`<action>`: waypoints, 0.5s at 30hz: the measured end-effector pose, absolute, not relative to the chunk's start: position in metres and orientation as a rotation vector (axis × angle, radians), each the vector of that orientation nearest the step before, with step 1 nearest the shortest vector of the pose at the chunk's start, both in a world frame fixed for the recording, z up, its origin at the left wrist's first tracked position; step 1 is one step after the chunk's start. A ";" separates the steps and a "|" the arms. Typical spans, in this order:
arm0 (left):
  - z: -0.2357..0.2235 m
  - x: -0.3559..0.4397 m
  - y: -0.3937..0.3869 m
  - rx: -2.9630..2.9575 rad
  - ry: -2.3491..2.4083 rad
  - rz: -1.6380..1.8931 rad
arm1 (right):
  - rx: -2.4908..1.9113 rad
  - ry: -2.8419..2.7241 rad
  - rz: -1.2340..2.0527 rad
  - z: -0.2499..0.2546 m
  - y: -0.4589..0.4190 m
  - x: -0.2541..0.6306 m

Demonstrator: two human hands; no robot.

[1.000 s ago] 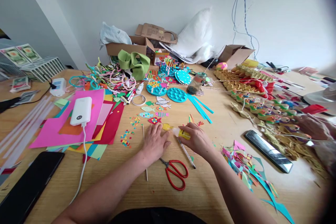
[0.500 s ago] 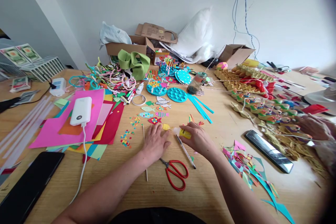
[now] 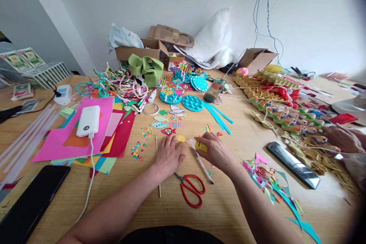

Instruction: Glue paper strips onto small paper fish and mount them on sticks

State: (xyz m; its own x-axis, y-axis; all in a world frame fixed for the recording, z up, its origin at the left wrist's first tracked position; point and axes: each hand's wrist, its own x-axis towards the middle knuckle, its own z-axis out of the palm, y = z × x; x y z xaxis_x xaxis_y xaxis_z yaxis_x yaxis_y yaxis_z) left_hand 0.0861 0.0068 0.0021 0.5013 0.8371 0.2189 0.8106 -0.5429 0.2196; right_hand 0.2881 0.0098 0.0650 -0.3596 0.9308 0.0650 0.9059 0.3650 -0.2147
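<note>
My left hand [image 3: 169,155] lies flat on the table, its fingers stretched out at the edge of a yellow paper fish [image 3: 181,138]. My right hand [image 3: 214,150] is wrapped round a yellow glue bottle [image 3: 201,146], tipped so that its pale nozzle end is at the fish's tail. Under the bottle rests a pen [image 3: 203,167]. Red-handled scissors [image 3: 190,190] lie just below my hands, and a thin stick [image 3: 159,187] passes beside my left hand. Beyond my left fingers sits a red paper fish [image 3: 168,131] with dots, with several other paper fish above it.
Coloured paper sheets [image 3: 108,137] and a white power bank [image 3: 88,121] lie on the left. Paper dots [image 3: 137,150] are scattered left of my hand. Paper scraps [image 3: 261,179] and a phone [image 3: 293,164] lie on the right, near another person's hand [image 3: 341,137].
My hands and the glue bottle stay nearly in place over the yellow fish. Nothing has been taken up or put down.
</note>
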 end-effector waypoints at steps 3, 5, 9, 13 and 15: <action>0.001 0.086 0.007 2.657 1.456 0.477 | -1.620 -2.473 0.186 0.066 0.011 0.286; 0.000 0.086 0.007 2.663 1.459 0.481 | -1.603 -2.489 0.167 0.066 0.013 0.284; 0.001 0.086 0.006 2.664 1.461 0.466 | -1.608 -2.525 0.147 0.064 0.019 0.280; 0.003 0.086 0.006 2.653 1.467 0.449 | -1.638 -2.513 0.125 0.063 0.021 0.281; 0.003 0.086 0.007 2.652 1.463 0.453 | -1.644 -2.503 0.138 0.062 0.021 0.283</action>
